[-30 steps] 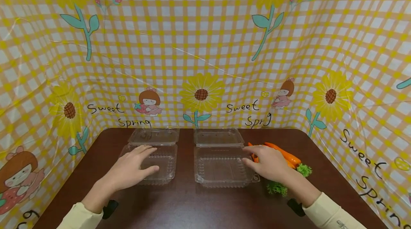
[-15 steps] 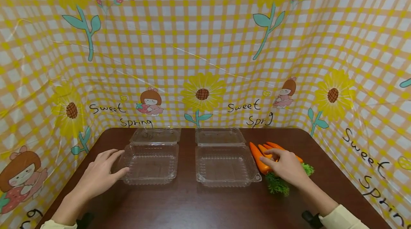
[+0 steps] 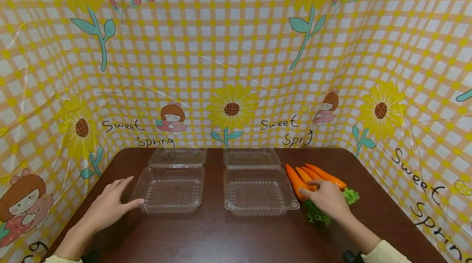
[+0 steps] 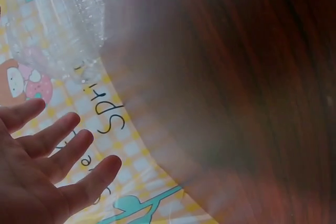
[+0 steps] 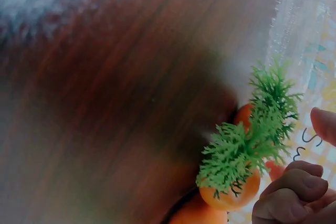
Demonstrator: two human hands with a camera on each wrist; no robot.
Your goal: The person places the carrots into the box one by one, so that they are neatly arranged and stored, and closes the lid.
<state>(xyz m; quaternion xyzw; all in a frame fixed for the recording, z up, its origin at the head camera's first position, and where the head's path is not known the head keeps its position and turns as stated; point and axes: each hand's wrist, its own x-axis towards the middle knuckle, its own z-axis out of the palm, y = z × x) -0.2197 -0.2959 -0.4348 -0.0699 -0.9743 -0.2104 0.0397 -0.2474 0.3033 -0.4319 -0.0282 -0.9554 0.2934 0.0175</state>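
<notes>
Several orange carrots (image 3: 294,179) with green leafy tops lie together on the right of the dark table. My right hand (image 3: 329,199) is over the lower ends of these carrots, its thumb and forefinger spread apart at one of them. In the right wrist view, bent fingers (image 5: 294,195) sit beside the carrots' leafy tops (image 5: 236,153), the thumb apart from them. My left hand (image 3: 107,205) is spread beside the left clear plastic clamshell box (image 3: 173,205), thumb tip near its front left corner. In the left wrist view, the fingers (image 4: 94,179) are loosely extended and hold nothing.
A second clear clamshell box (image 3: 258,209) stands between the left box and the carrots. Both boxes have their lids (image 3: 252,157) folded back toward the rear. A checked, flower-printed curtain (image 3: 236,50) encloses the brown table (image 3: 214,238) at the back and sides.
My left hand has drawn back from over the left box to its left side. My right hand has moved from the right box's edge rightward and down to the carrots.
</notes>
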